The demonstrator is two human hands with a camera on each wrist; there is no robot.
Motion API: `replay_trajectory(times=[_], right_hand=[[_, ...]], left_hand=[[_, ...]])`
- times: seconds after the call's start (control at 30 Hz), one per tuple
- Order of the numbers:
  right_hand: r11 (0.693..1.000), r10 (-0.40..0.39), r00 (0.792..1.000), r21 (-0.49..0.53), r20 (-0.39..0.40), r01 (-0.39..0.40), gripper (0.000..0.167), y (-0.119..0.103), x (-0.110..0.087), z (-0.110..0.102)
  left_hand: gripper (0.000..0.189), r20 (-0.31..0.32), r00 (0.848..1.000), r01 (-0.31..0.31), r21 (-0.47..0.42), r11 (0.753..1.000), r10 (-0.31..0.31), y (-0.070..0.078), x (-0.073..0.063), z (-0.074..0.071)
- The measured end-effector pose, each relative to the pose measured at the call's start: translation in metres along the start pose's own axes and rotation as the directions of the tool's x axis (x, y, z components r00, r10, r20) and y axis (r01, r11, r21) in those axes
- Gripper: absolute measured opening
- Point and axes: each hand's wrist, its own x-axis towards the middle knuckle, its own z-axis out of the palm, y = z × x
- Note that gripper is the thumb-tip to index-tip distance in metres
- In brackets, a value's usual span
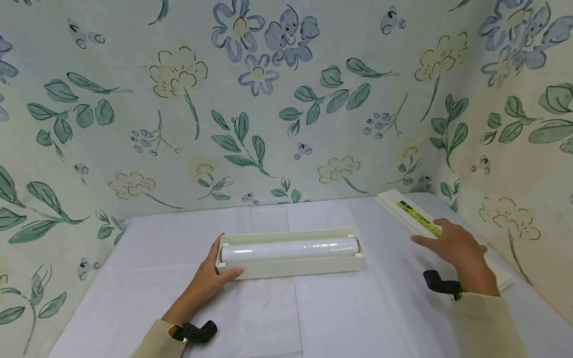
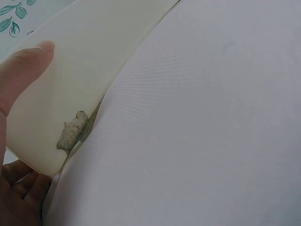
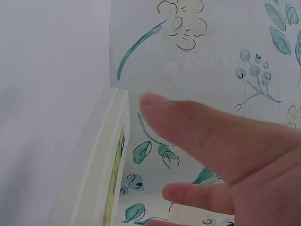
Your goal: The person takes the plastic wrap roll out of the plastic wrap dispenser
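A long cream-white box (image 1: 295, 267) stands uncovered on the white cloth, and inside it lies a glossy white roll (image 1: 291, 250). My left hand (image 1: 212, 271) grips the box's left end, thumb on the front wall and fingers behind the end. The left wrist view shows a rough grey patch (image 2: 73, 132) low on the box wall. Over on the right, my right hand (image 1: 456, 243) is above a long white lid-like piece (image 1: 396, 209) bearing a yellow-green label (image 1: 418, 219). Its thumb and fingers are spread apart, and the hand hides part of that piece.
White cloth (image 1: 264, 318) covers the table, with a fold line running through its middle. Floral fabric (image 1: 259, 119) hangs as a wall behind and at both sides. The lid-like piece lies along the table's right edge, close to the side wall.
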Motion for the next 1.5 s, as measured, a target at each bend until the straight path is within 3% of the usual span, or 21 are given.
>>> replay_trajectory(times=[0.4,0.47,0.6,0.7,0.97,1.3,1.5], right_hand=[[0.999,-0.038,0.999,0.027,0.015,0.037,0.109,-0.008,0.005,0.004],[0.999,-0.041,0.999,0.033,0.016,0.041,0.109,-0.01,0.006,0.004],[0.998,-0.054,0.999,0.044,-0.009,0.054,0.104,-0.018,0.004,0.008],[0.995,-0.08,0.996,0.054,-0.031,0.081,0.101,-0.023,0.002,0.01],[0.984,-0.17,0.984,0.054,-0.054,0.173,0.099,-0.03,0.0,0.011],[0.977,-0.197,0.975,0.06,-0.102,0.204,0.094,-0.04,0.004,0.022],[0.962,-0.253,0.957,0.069,-0.146,0.264,0.087,-0.05,0.002,0.029]], left_hand=[[0.105,0.005,1.0,0.006,0.001,1.0,-0.006,0.003,-0.001,-0.001],[0.104,0.007,1.0,0.007,-0.005,1.0,-0.007,0.014,-0.004,-0.002],[0.104,0.004,1.0,0.0,-0.012,1.0,0.0,0.014,-0.004,-0.002],[0.106,0.0,1.0,-0.001,-0.01,1.0,0.001,0.003,-0.001,0.0],[0.106,0.002,1.0,0.004,-0.002,1.0,-0.004,0.002,0.001,0.0],[0.106,0.011,1.0,0.0,-0.005,1.0,0.0,0.002,0.002,0.002],[0.106,0.002,1.0,-0.004,-0.01,1.0,0.004,0.002,0.001,0.001]])
